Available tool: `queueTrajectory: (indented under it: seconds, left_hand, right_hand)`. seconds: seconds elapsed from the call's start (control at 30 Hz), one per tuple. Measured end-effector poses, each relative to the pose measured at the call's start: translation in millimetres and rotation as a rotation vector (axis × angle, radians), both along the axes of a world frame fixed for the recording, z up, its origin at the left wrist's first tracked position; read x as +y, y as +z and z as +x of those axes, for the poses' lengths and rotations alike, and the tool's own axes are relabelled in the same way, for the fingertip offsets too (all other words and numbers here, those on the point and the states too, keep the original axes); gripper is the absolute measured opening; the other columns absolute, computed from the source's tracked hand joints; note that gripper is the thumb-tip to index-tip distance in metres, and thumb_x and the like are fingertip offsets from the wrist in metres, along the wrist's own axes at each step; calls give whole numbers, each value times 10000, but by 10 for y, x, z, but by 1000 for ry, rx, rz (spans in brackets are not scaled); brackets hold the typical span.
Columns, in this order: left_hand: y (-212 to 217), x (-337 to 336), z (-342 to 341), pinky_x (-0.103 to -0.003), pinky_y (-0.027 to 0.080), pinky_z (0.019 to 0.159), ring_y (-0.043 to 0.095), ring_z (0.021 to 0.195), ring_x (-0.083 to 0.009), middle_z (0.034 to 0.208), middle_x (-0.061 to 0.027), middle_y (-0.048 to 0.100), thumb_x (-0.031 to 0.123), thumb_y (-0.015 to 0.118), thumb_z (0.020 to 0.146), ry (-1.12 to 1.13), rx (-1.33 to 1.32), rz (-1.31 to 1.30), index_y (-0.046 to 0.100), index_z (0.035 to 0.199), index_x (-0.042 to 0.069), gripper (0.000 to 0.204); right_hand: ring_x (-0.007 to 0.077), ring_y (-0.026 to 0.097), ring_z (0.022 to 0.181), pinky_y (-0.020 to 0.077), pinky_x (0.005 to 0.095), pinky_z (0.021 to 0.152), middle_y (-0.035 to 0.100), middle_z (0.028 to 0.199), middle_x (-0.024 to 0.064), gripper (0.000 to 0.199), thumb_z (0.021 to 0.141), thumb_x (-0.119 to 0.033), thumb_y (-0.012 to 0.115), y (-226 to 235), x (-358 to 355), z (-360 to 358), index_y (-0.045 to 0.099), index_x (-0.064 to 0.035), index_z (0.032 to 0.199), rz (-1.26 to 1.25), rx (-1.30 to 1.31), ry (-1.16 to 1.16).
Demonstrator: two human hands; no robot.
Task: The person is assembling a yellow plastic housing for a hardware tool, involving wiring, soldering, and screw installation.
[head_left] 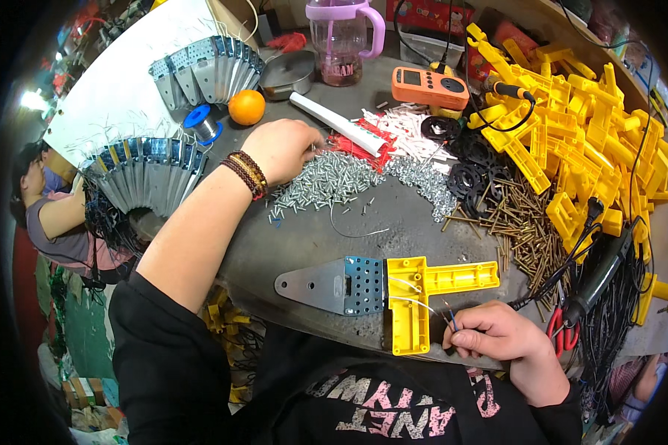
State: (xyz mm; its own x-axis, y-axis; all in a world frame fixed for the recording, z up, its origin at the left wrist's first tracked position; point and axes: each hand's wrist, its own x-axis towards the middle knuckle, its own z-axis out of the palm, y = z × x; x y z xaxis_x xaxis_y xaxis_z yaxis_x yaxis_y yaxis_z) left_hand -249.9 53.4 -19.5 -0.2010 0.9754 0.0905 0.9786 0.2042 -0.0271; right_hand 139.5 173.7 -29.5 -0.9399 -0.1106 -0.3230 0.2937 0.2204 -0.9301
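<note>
My left hand (283, 150) reaches over the far edge of a heap of small silver screws (332, 178), beside red pieces (356, 152). Its fingers are curled together at the tips, and whatever they pinch is hidden. Near the table's front edge, my right hand (497, 334) grips a power cord (453, 320) whose stripped end shows a blue and a brown wire. Just left of it lies an open yellow plastic handle half (423, 278) with two thin white wires across it. A grey metal plate with a blue perforated section (364, 285) adjoins the handle.
Yellow handle parts (571, 119) pile up at right, beside brass-coloured long screws (523, 222) and black cords. Red-handled pliers (562, 330) lie by my right wrist. An orange meter (430, 87), solder spool (202, 124), orange fruit (246, 107) and lilac-handled cup (341, 44) stand farther back.
</note>
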Motion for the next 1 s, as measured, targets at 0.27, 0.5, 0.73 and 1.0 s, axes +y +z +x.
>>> queueTrajectory:
  seconds: [0.27, 0.5, 0.73, 1.0]
  left_hand:
    - [3, -200, 28, -342, 511, 779, 639, 831, -257, 842, -100, 664, 181, 728, 779, 82, -257, 348, 746, 878, 75, 146]
    - [201, -325, 1567, -205, 459, 630, 567, 715, -26, 815, 16, 668, 168, 772, 832, 160, -1648, 335, 723, 940, 9, 199]
    - [149, -344, 2202, -250, 473, 712, 596, 814, -129, 890, -60, 633, 48, 756, 817, -219, -1329, 491, 691, 875, 1, 99]
    - [-105, -531, 1962, -419, 472, 806, 583, 921, -320, 983, -120, 607, 57, 790, 648, -294, -481, 626, 649, 867, 56, 261]
  right_hand:
    - [101, 604, 650, 484, 256, 594, 637, 741, 39, 240, 1002, -224, 542, 17, -43, 38, 644, -7, 980, -23, 7, -49]
    - [51, 531, 650, 449, 204, 636, 585, 799, -11, 209, 963, -113, 596, 17, -273, 146, 599, 39, 1107, -269, 310, -645]
    - [26, 463, 641, 362, 214, 555, 562, 711, -26, 214, 876, -124, 720, 102, -406, 64, 665, 25, 1020, 109, 435, -628]
    - [28, 532, 707, 422, 200, 636, 650, 823, 8, 92, 894, -62, 681, -3, -377, 228, 648, 15, 932, -248, 540, -902]
